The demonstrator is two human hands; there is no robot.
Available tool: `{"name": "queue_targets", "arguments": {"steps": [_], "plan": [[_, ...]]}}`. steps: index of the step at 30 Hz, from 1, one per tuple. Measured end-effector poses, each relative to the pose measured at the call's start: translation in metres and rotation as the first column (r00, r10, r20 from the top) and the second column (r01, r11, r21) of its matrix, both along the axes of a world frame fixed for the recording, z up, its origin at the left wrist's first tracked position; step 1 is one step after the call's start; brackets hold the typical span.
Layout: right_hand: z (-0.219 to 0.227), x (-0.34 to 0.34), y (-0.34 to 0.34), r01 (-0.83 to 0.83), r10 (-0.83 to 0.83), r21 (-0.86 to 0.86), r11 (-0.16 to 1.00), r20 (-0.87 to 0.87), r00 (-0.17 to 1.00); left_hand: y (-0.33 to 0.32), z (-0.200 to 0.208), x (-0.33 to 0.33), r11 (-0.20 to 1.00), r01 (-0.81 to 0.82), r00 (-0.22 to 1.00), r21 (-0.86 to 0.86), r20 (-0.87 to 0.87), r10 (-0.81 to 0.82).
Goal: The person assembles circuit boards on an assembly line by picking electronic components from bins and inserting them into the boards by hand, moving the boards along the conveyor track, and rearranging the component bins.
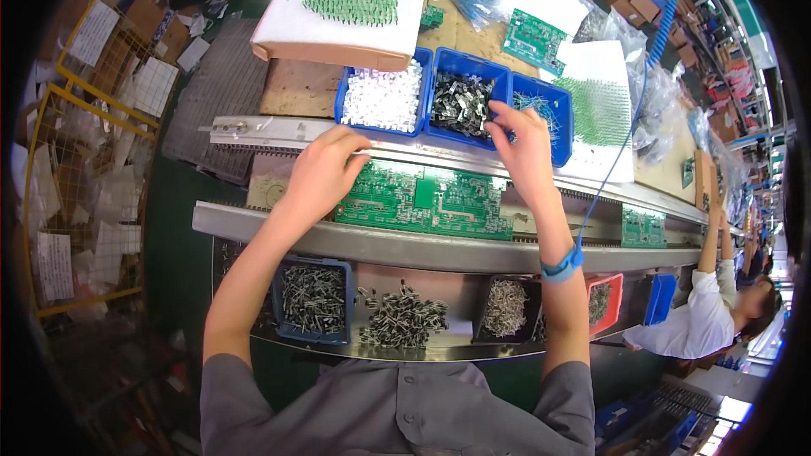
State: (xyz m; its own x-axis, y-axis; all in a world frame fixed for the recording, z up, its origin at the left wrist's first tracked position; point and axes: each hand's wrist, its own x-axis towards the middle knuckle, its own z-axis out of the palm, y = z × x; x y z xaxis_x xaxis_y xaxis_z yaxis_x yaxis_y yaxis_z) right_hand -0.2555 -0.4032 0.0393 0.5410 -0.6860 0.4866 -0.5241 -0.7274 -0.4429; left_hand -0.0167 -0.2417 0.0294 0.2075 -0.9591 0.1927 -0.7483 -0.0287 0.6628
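Note:
My left hand (pixel 325 171) hovers at the upper left corner of a green circuit board (pixel 384 194), just below a blue bin of white connectors (pixel 382 98). Its fingers curl toward the thumb; what they hold, if anything, is too small to make out. My right hand (pixel 525 148), with a blue wrist strap (pixel 562 265) on that arm, reaches to the right edge of a blue bin of black parts with metal tabs (pixel 460 104). Thumb and forefinger close toward each other there, and any part between them cannot be made out. A second board section (pixel 469 207) adjoins the first between the metal rails.
A blue bin of thin-leaded parts (pixel 541 110) stands at the right. Nearer me lie a bin of black capacitors (pixel 314 297), a loose capacitor pile (pixel 404 318) and a dark bin (pixel 507 308). A blue cord (pixel 610 173) crosses the rail (pixel 355 232). A co-worker (pixel 697 312) is at right.

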Motion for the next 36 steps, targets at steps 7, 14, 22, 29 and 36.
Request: {"name": "queue_targets", "arguments": {"steps": [7, 14, 22, 29, 36], "plan": [[-0.006, -0.027, 0.037, -0.166, 0.169, 0.077, 0.983, -0.03, 0.985, -0.076, 0.01, -0.038, 0.925, 0.209, 0.948, -0.318, 0.297, -0.112], [-0.019, -0.034, 0.054, -0.142, 0.139, 0.293, 0.945, 0.033, 0.99, -0.134, -0.002, -0.061, 0.869, 0.401, 0.744, -0.291, 0.656, -0.124], [-0.028, -0.013, 0.055, -0.192, 0.172, 0.37, 0.909, 0.087, 0.981, -0.149, -0.015, -0.064, 0.885, 0.414, 0.676, -0.212, 0.723, -0.143], [-0.036, -0.004, 0.054, -0.235, 0.225, 0.411, 0.881, 0.074, 0.972, -0.149, -0.008, -0.063, 0.887, 0.393, 0.734, -0.241, 0.664, -0.145], [-0.038, -0.004, 0.054, -0.242, 0.242, 0.403, 0.882, 0.052, 0.969, -0.138, 0.01, -0.062, 0.883, 0.359, 0.807, -0.304, 0.576, -0.13]]}}
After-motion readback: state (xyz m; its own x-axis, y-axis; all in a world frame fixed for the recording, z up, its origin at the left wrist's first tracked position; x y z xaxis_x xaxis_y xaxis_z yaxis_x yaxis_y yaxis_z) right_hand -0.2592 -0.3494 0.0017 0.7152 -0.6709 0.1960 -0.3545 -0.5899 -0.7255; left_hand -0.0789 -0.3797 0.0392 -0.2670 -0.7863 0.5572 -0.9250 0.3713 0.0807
